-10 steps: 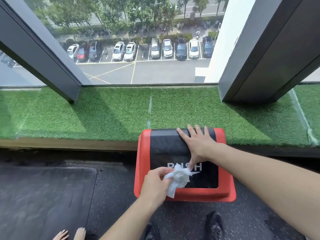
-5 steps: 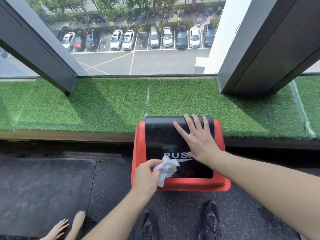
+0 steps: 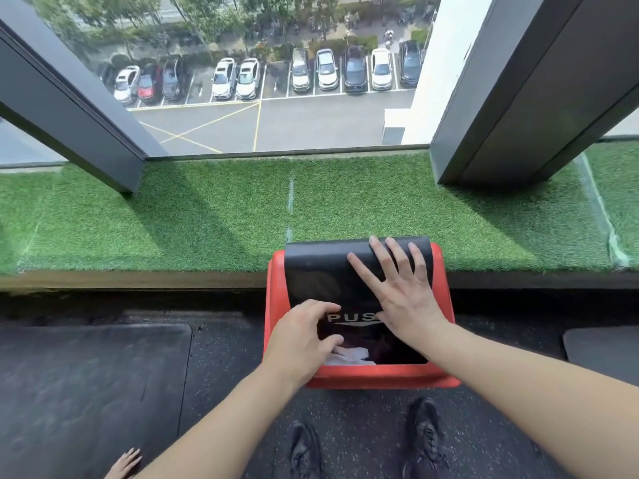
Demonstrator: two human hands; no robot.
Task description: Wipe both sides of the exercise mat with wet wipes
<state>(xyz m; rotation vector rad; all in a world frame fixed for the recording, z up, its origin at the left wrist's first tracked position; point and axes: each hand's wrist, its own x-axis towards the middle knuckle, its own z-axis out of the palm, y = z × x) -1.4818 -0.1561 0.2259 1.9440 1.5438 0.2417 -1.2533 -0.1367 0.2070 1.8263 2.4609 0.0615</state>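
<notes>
R hand (image 3: 401,299) is lying flat on the black swing flap (image 3: 321,271) of the red bin (image 3: 380,378), fingers straight and spread wide, palm pressing the flap's near part so it's tilting inward. White lettering on the flap is reading "PUS", w/ the last letter sitting under the R hand, plus a thin white swoosh line under the word. L hand (image 3: 301,344) is hovering at the bin's opening, fingers loosely bent and parted, holding nothing; thumb is pointing toward the gap. Used wet wipe (image 3: 349,356) is lying crumpled inside the bin, just below the L fingertips, apart from them as far as can be seen. Bin is standing on the dark speckled floor (image 3: 363,437), back edge against a ledge covered w/ green artificial turf (image 3: 214,216). Black exercise mat (image 3: 86,392) is lying flat on the floor to the L of the bin, near but not touching it; a corner of another dark mat (image 3: 601,344) is showing at far R. Two black shoes (image 3: 425,437) are standing just before the bin. Another person's hand (image 3: 124,464) is showing at the bottom L edge, on the mat. Thru the window (image 3: 269,70), a car park w/ rows of cars; plates too small to read.
</notes>
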